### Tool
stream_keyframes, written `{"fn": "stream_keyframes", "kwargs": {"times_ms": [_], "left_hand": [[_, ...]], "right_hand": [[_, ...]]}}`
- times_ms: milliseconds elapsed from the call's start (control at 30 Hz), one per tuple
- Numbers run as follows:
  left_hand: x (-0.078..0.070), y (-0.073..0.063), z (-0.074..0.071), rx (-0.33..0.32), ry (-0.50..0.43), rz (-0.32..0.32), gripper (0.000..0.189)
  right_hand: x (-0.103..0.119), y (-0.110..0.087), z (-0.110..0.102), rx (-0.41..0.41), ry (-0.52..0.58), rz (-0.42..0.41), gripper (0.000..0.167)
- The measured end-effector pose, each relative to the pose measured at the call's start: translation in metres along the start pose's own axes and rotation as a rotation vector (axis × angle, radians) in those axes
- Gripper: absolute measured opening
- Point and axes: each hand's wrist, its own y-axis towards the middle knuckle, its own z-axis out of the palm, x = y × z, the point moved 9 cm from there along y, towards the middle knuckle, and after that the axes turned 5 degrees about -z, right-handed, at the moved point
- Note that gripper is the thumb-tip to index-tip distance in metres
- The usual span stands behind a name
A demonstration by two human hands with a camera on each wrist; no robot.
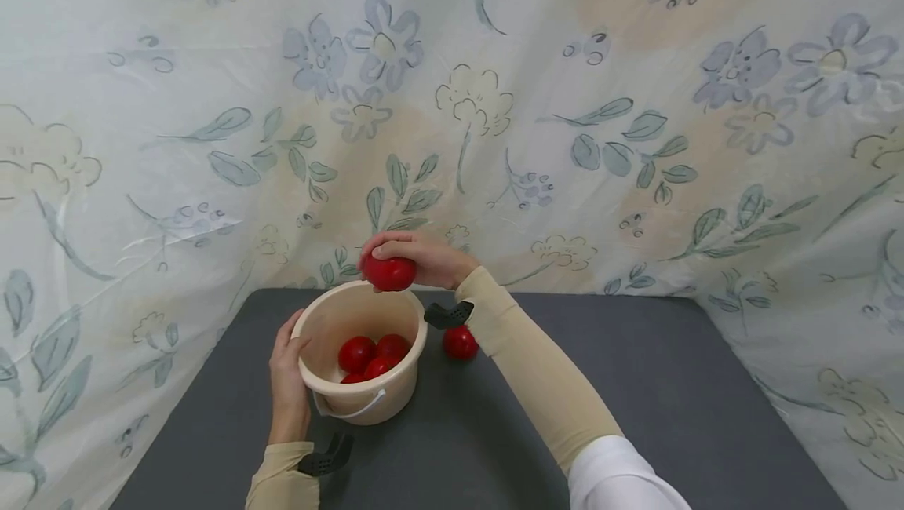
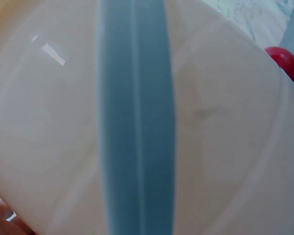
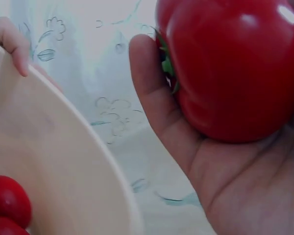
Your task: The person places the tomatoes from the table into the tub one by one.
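Observation:
In the head view my left hand grips the left rim of a cream plastic bucket, thumb over the inside. The bucket leans a little, its mouth facing me. Several red tomatoes lie at its bottom. Above the far right part of the rim, my right hand holds another tomato, fingers and thumb curled round it. A green calyx shows on this tomato in the right wrist view. The left wrist view is filled by the bucket's outer wall and its handle.
One more tomato sits on the dark grey table, right of the bucket and under my right wrist. A floral curtain hangs behind and along both sides. The bucket's handle hangs down its front.

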Motion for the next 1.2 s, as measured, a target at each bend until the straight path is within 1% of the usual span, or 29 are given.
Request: {"fn": "stream_keyframes", "kwargs": {"times_ms": [167,367,533,667,867,1033,1200], "left_hand": [[0.002,0.0,0.0,0.001,0.008,-0.012,0.05],[0.003,0.0,0.001,0.001,0.025,-0.009,0.049],[0.004,0.0,0.004,0.012,0.017,-0.006,0.049],[0.004,0.001,0.004,0.006,0.011,-0.001,0.049],[0.002,0.001,0.003,-0.007,0.005,0.002,0.049],[0.002,0.001,0.002,-0.011,0.003,-0.009,0.05],[0.001,0.001,0.001,-0.013,0.001,-0.004,0.05]], "right_hand": [[-0.022,0.009,0.012,0.047,0.014,0.009,0.026],[-0.041,0.013,0.023,0.098,0.035,0.011,0.024],[-0.055,0.014,0.025,0.1,0.055,0.048,0.024],[-0.066,0.013,0.022,0.079,0.057,0.085,0.032],[-0.072,0.012,0.023,0.079,0.066,0.11,0.036],[-0.071,0.012,0.025,0.082,0.053,0.118,0.051],[-0.069,0.012,0.027,0.076,0.038,0.119,0.055]]}}
